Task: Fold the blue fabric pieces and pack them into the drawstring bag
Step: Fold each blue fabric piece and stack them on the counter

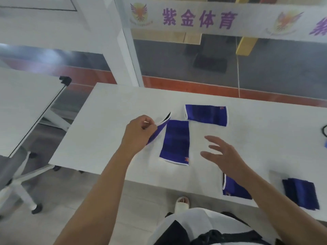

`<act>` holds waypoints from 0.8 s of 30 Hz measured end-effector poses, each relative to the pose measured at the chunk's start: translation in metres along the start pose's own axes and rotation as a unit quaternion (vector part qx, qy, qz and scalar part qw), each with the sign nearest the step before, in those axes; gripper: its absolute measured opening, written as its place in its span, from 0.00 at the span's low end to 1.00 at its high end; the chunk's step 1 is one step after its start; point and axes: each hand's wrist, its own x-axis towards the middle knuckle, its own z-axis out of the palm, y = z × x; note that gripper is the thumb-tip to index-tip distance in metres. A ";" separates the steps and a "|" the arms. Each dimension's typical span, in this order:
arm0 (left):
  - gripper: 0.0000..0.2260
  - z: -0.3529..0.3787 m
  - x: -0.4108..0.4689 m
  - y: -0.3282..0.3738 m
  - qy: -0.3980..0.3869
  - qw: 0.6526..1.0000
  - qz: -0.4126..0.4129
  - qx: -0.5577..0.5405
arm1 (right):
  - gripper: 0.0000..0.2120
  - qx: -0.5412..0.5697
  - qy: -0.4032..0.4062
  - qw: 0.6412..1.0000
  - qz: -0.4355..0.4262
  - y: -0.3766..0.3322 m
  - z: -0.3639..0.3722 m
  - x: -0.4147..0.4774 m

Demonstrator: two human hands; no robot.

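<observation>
Several blue fabric pieces with white trim lie on the white table point(109, 106). My left hand point(139, 131) pinches the white edge of one blue piece point(158, 130) and lifts it off the table on its side. Right beside it a flat blue piece point(177, 142) lies lengthwise. Another flat blue piece point(207, 114) lies crosswise farther back. My right hand point(223, 152) hovers open above the table, fingers spread, holding nothing. Under my right forearm a blue piece point(233, 189) rests at the near edge. A folded dark blue piece point(300, 195) sits at the near right. No drawstring bag is in sight.
A second white table point(23, 103) stands to the left with wheeled legs. A glass partition with a purple-lettered banner point(200, 18) runs behind the table. A black cord point(324, 131) shows at the right edge. My foot point(183, 203) is below the table's near edge.
</observation>
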 end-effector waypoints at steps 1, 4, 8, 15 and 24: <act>0.04 -0.005 -0.007 0.018 -0.039 0.997 -0.007 -0.062 | 0.31 0.017 -0.009 1.000 -0.011 -0.011 -0.008 -0.002; 0.06 -0.012 -0.030 0.061 -0.155 0.966 0.010 -0.208 | 0.38 -0.018 -0.048 0.997 -0.061 -0.039 -0.030 -0.013; 0.07 0.007 -0.035 0.082 -0.201 0.915 -0.005 -0.349 | 0.10 0.088 -0.080 0.992 -0.039 -0.059 -0.051 -0.035; 0.17 0.092 -0.040 0.049 -0.331 0.866 -0.133 -0.349 | 0.08 0.240 0.060 0.965 0.084 -0.025 -0.057 -0.063; 0.12 0.156 -0.050 0.061 -0.325 0.910 -0.019 -0.256 | 0.05 0.264 0.186 0.940 0.108 0.008 -0.086 -0.088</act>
